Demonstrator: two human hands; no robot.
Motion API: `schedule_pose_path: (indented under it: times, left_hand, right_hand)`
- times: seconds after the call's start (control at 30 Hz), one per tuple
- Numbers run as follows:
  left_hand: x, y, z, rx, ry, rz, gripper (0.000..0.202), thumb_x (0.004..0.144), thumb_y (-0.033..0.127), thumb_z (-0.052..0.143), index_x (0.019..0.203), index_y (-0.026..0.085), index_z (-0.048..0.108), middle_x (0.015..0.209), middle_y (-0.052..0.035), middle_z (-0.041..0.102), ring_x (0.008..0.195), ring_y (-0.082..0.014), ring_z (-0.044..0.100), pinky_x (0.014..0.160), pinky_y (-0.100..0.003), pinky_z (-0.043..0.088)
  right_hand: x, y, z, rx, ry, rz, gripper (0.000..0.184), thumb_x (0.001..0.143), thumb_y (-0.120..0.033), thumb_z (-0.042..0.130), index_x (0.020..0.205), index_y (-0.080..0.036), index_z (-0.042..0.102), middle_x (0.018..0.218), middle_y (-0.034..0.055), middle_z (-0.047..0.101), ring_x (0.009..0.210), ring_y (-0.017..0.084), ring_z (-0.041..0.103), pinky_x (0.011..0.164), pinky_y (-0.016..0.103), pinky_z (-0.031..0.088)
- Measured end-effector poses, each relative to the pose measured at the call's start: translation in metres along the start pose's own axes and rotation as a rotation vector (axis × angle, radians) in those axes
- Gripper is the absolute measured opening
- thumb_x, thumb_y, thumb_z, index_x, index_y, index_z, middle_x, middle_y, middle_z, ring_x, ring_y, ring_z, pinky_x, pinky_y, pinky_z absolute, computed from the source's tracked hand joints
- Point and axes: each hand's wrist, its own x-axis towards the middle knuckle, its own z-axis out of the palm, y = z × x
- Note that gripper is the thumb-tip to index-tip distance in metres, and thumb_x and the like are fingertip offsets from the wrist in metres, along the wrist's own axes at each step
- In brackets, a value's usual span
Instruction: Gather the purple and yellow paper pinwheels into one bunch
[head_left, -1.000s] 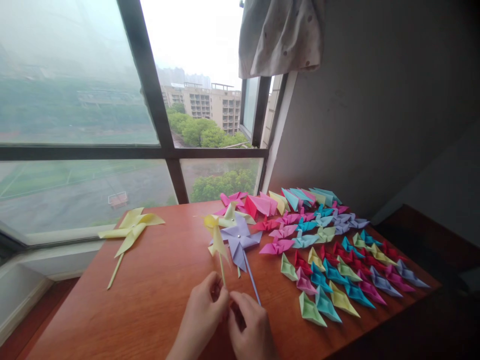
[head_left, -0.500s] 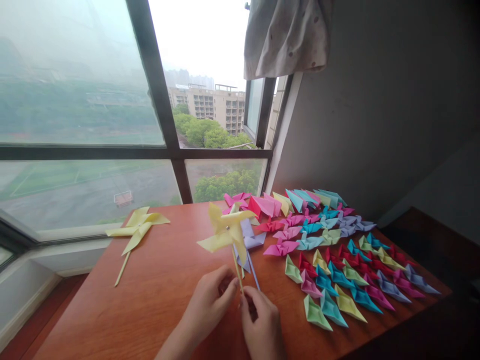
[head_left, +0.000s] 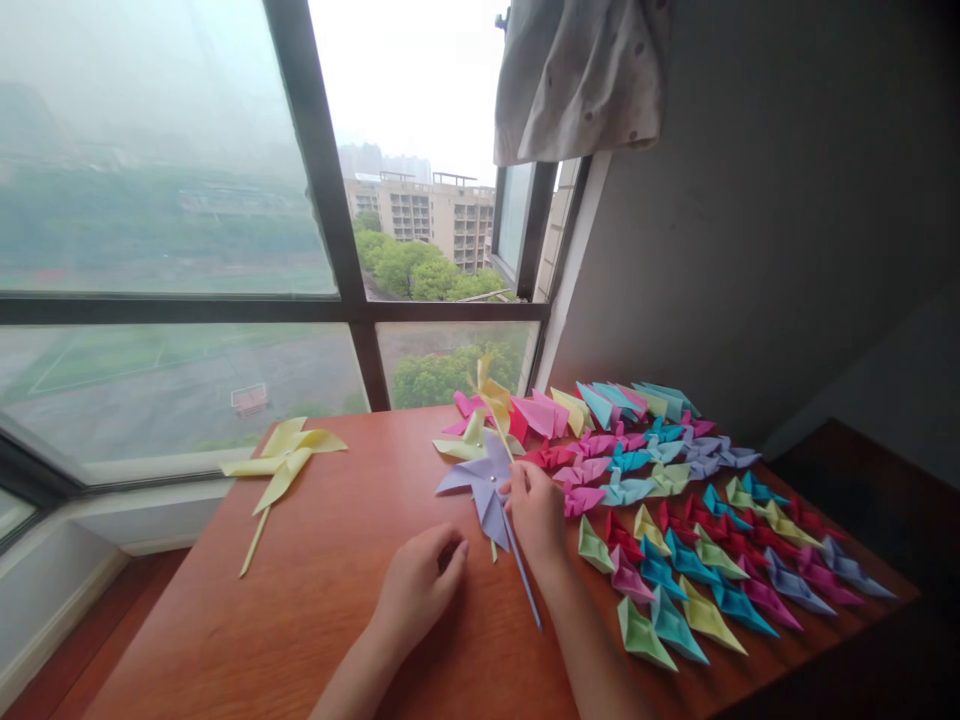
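Observation:
My right hand point(head_left: 536, 508) holds the stick of a yellow paper pinwheel point(head_left: 491, 395), whose head stands raised over the far middle of the wooden table point(head_left: 315, 600). Just left of that hand a purple pinwheel point(head_left: 480, 482) lies flat, its blue stick point(head_left: 523, 580) running toward me. Over a pale green pinwheel point(head_left: 469, 440) behind it, the yellow one hovers. My left hand point(head_left: 420, 585) rests loosely curled on the table with nothing in it.
Another yellow pinwheel point(head_left: 281, 458) lies at the table's far left by the window point(head_left: 172, 300). Several folded paper pieces point(head_left: 675, 530) in pink, blue, green, red and purple cover the right half. A wall point(head_left: 750, 220) stands at the right and a curtain point(head_left: 581, 75) hangs above.
My left hand let go of the yellow pinwheel's stick and dropped to the table. My right hand carried the pinwheel away from me, toward the far middle of the table.

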Motion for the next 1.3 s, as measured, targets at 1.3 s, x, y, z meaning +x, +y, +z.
schedule_pose_path:
  times: [1.3]
  left_hand:
    - [-0.003,0.005,-0.002,0.122,-0.068,0.010,0.021,0.091,0.030,0.044,0.079,0.021,0.059,0.079,-0.0053,0.068,0.074,-0.0215,0.063,0.068,-0.029,0.044]
  right_hand:
    - [-0.004,0.005,0.012,-0.633,0.016,-0.104,0.023,0.096,-0.018,0.044,0.087,-0.017,0.065,0.071,0.0060,0.071,0.065,0.017,0.066,0.055,0.026,0.029]
